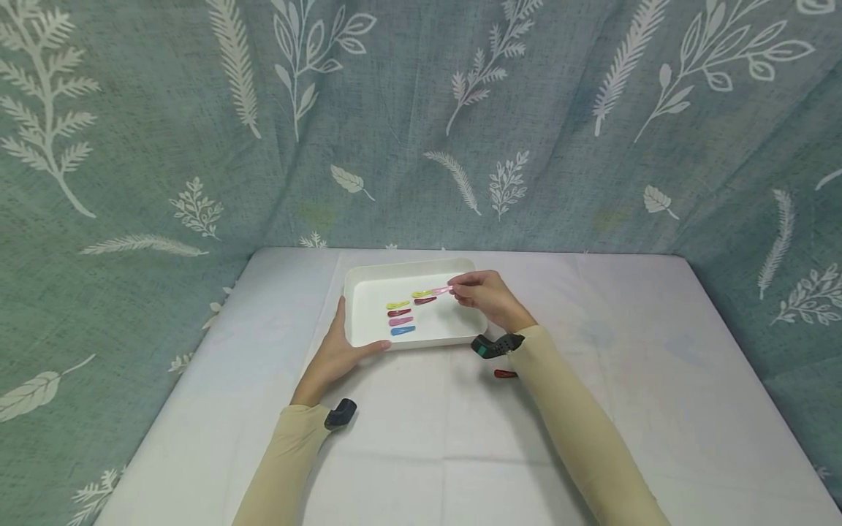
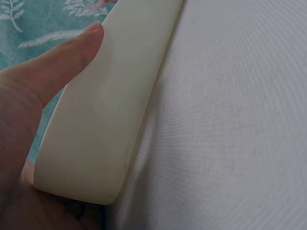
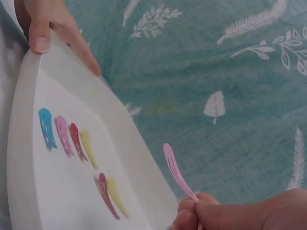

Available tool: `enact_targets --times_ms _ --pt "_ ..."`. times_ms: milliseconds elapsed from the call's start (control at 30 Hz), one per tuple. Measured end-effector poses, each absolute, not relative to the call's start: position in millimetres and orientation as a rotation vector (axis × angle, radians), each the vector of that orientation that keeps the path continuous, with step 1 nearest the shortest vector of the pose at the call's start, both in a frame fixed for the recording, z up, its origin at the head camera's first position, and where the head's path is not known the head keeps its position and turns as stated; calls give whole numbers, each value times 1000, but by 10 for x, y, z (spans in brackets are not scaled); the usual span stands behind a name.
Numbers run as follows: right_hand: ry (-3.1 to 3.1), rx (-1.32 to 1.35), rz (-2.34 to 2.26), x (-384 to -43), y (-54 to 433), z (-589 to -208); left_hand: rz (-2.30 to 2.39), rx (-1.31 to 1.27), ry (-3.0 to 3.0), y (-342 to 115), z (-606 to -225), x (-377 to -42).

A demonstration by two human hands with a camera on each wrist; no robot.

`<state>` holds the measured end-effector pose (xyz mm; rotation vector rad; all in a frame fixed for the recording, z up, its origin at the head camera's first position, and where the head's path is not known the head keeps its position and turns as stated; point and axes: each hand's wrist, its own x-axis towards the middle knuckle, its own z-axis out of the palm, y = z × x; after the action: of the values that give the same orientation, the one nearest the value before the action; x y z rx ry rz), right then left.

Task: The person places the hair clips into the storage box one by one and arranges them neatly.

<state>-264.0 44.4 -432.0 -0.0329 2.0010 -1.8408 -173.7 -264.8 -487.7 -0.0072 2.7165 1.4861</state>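
Between thumb and fingertips, my right hand [image 1: 490,298] pinches a pink hair clip [image 3: 175,167] by one end, above the far part of a white tray [image 1: 444,327]. My left hand [image 1: 337,354] holds the tray's near left corner, its thumb along the front wall. Inside the tray, a column on the left has a blue clip [image 1: 403,330], a pink clip [image 1: 400,321], a red clip [image 1: 398,313] and a yellow clip [image 1: 397,305]. To their right lie a second red clip [image 3: 108,195] and a second yellow clip [image 3: 118,197].
Another red hair clip [image 1: 505,373] lies on the white tablecloth [image 1: 408,453] beside the right forearm, partly covered by the sleeve. A green leaf-patterned curtain [image 1: 408,146] hangs behind the table. Each wrist wears a dark band [image 1: 340,414].
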Motion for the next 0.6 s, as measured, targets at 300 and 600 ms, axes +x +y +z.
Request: enact_targets --times_ms 300,600 --pt "2003 -18 -1814 -2698 356 -4390 1471 -23 2714 -2650 -4880 -1733" --pt "2010 -19 -1787 -2739 276 -4432 1444 -60 2705 -2651 -4864 -1734"
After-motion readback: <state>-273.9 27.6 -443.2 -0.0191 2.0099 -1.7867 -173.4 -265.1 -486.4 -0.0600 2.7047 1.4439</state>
